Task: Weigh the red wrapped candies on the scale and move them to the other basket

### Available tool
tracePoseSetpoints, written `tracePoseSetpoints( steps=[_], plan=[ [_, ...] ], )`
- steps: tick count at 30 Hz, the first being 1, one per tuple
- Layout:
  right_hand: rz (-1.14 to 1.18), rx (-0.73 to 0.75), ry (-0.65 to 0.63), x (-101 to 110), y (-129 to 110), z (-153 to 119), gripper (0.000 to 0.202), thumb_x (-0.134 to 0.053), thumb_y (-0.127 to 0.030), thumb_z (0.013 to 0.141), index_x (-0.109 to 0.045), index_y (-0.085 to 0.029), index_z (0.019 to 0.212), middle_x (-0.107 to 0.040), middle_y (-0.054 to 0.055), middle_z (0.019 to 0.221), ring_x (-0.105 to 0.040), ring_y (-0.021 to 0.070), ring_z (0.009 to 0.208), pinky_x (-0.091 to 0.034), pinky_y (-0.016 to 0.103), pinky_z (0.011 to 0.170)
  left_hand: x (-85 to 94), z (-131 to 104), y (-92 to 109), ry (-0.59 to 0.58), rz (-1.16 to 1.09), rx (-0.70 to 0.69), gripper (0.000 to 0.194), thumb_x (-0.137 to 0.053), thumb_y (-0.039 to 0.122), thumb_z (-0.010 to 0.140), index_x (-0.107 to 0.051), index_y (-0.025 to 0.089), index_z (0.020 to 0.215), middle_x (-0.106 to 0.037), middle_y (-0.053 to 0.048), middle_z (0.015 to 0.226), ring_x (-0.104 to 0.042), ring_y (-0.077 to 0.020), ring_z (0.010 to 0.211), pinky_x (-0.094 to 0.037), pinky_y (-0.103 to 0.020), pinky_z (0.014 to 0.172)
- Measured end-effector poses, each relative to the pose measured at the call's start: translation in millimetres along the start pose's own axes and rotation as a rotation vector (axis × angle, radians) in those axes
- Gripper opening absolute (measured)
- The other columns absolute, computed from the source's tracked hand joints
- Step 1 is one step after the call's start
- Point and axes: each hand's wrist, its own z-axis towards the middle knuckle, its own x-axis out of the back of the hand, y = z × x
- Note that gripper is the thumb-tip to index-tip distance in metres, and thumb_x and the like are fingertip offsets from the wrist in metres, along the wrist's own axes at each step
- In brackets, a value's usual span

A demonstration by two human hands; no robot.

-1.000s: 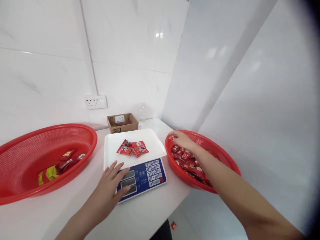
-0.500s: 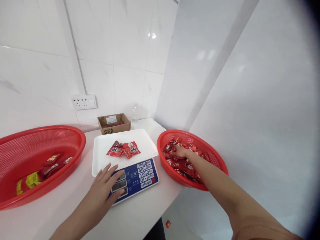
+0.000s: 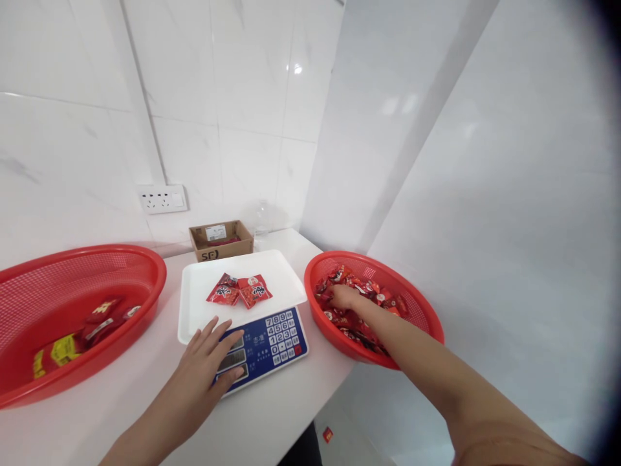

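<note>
My left hand (image 3: 208,356) lies over the left end of a blue and white digital scale (image 3: 262,344), fingers spread across its display windows. On the scale's white tray (image 3: 196,294) lie a few red snack packets (image 3: 255,291), close together. To the right, my right hand (image 3: 343,297) reaches down into a red plastic basket (image 3: 429,317) among many small red packets (image 3: 383,298). Its fingers are sunk among the packets and mostly hidden, so I cannot make out whether they hold one.
Another red basket (image 3: 158,272) stands at the left with several red and yellow packets (image 3: 65,349) inside. Behind the scale are a cardboard box (image 3: 220,249) and a clear bottle (image 3: 262,220) by the tiled wall. A small red packet (image 3: 328,434) lies on the floor.
My right hand has shifted slightly left and deeper among the packets in the right basket. My left hand and the packets on the scale tray stay where they were.
</note>
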Motion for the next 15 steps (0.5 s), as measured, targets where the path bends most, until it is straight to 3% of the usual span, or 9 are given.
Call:
tracePoseSetpoints(
  steps=[6,12,15],
  plan=[
    [0.127,-0.062,-0.008,25,3,-5,0.031,-0.052,-0.034,0.087,-0.054,-0.017,0.113,-0.057,0.006,0.114,-0.058,0.0191,0.095,-0.049,0.039,0.080,3.8,-1,-2,0.005,0.008,0.007,0.042,-0.045,0.040,0.088,-0.046,0.032,0.129,-0.041,-0.003,0.141,-0.023,-0.0284,0.135,-0.031,-0.053,0.104],
    [0.391,-0.080,0.122,50,2,-26,0.011,-0.065,-0.026,0.070,-0.065,-0.015,0.069,-0.066,0.000,0.069,-0.061,0.0184,0.074,-0.044,0.026,0.064,1.9,-1,-3,0.012,0.009,-0.007,0.043,-0.045,0.042,0.087,-0.046,0.032,0.129,-0.041,-0.003,0.141,-0.024,-0.0290,0.135,-0.031,-0.053,0.103],
    [0.572,-0.059,0.172,60,-1,-39,0.012,-0.065,-0.029,0.068,-0.065,-0.017,0.068,-0.068,0.001,0.071,-0.062,0.0171,0.072,-0.044,0.024,0.061,-0.1,-1,-4,0.013,0.011,-0.010,0.043,-0.045,0.041,0.087,-0.045,0.032,0.129,-0.040,-0.003,0.142,-0.024,-0.0283,0.135,-0.032,-0.053,0.104]
  ],
)
